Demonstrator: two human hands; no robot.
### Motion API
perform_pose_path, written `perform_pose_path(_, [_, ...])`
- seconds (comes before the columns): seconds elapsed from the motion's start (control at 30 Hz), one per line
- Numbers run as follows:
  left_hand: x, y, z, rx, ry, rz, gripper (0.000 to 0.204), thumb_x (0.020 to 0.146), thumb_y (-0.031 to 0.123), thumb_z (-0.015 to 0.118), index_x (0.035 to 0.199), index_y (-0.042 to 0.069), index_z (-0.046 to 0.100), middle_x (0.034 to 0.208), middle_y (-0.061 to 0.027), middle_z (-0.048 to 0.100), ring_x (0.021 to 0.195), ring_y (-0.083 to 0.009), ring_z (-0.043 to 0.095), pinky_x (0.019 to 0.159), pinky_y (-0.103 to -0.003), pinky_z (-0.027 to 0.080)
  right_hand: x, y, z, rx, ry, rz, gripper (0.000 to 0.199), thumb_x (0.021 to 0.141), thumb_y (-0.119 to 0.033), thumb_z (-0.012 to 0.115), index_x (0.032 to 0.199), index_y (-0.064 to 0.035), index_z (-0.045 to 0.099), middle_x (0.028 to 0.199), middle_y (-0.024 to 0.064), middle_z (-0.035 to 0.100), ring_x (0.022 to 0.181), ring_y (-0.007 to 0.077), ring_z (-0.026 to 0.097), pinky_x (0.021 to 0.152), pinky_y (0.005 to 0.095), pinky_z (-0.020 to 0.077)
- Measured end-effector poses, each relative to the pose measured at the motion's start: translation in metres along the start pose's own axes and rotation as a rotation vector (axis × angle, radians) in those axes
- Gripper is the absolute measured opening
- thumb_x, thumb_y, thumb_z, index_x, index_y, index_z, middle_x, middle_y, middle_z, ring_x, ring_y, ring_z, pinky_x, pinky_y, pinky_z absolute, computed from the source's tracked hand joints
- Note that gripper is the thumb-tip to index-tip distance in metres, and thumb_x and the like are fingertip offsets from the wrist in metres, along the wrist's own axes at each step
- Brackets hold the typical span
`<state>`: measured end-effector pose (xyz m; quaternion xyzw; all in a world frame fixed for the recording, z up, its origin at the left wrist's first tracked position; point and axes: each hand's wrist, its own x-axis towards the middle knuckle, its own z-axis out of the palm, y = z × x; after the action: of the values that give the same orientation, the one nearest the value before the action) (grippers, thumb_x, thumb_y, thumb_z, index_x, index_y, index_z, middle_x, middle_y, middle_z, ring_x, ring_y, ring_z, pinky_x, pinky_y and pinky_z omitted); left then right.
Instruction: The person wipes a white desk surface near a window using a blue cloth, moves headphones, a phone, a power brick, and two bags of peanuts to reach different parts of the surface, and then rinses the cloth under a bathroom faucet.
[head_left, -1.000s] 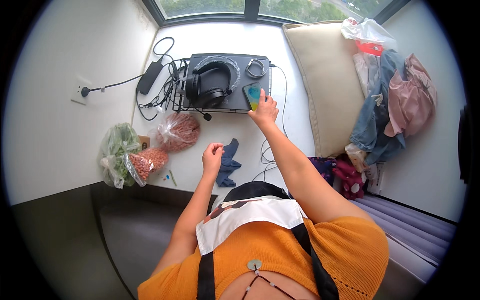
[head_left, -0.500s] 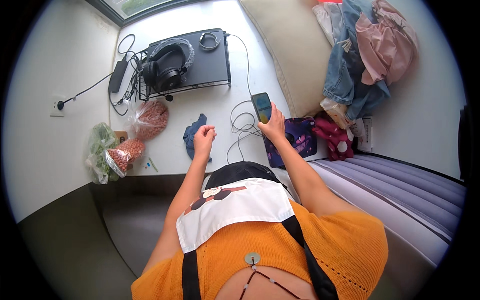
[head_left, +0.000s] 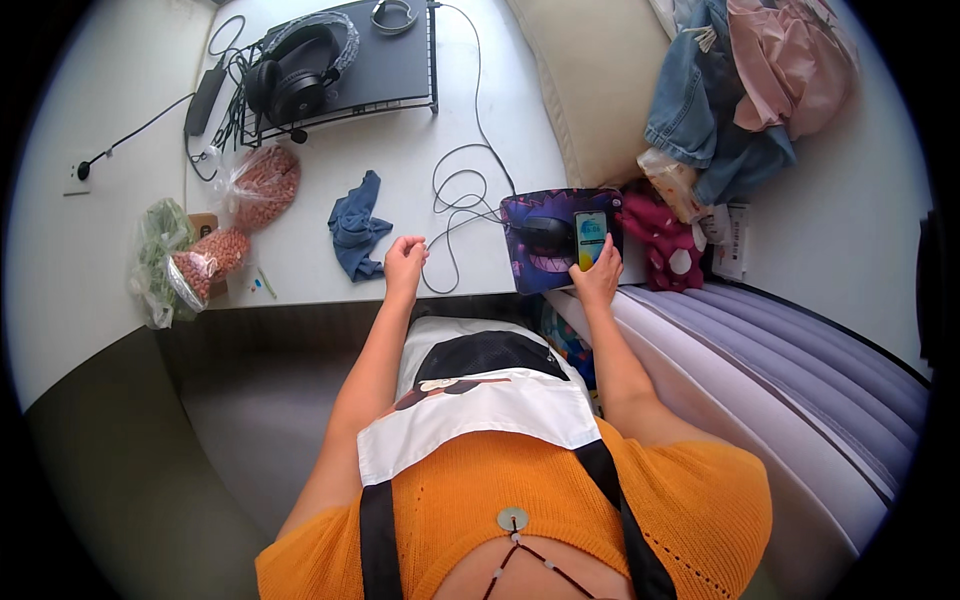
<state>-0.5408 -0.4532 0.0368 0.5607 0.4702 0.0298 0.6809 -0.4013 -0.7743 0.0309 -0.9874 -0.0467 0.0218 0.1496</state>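
My right hand (head_left: 598,276) grips a smartphone (head_left: 591,238) with its screen lit and facing up. The phone is over the right part of a purple patterned mouse pad (head_left: 525,274), beside a black computer mouse (head_left: 544,236). By the front edge of the white desk, my left hand (head_left: 405,264) has its fingers curled in, and nothing shows in them. Left of that hand lies a crumpled blue cloth (head_left: 355,228). A thin dark cable (head_left: 487,140) runs down the desk in loose loops to the pad.
Black headphones (head_left: 300,85) and a watch (head_left: 394,15) rest on a dark laptop (head_left: 385,62) on a wire stand. Bags of reddish nuts (head_left: 268,188) and greens (head_left: 160,245) stand at left. A beige cushion (head_left: 590,100), clothes (head_left: 790,70) and a dark red spotted cloth (head_left: 668,240) lie at right.
My right hand has brought the phone right and nearer, over the mouse pad; the mouse now shows. The view has shifted, with the desk things appearing higher and mostly further left. My left hand stays curled.
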Motion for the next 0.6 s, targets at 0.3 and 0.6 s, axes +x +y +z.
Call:
perform_pose_path(0.3, [-0.034,-0.024,-0.016,0.006,0.083,-0.003,0.015,0.089,0.008,0.054,0.1,0.001,0.06,0.088,-0.0049,0.062,0.076,-0.0104,0.06,0.066,-0.022,0.048,0.003,0.041,0.007,-0.101,-0.053,-0.068,0.095,0.06,-0.017,0.069,0.144,-0.0135,0.024,0.127,0.0191,0.042,0.114,0.0387,0.043,0.096,0.0458,0.0413])
perform_pose_path(0.6, [-0.037,-0.04,-0.002,-0.05,0.062,0.026,0.013,0.088,0.007,0.054,0.098,0.001,0.06,0.086,-0.0035,0.061,0.074,-0.0098,0.06,0.064,-0.021,0.047,0.006,0.034,0.019,-0.029,-0.045,-0.003,0.094,0.063,-0.018,0.071,0.144,-0.0132,0.023,0.131,0.02,0.04,0.119,0.0393,0.04,0.099,0.046,0.0385])
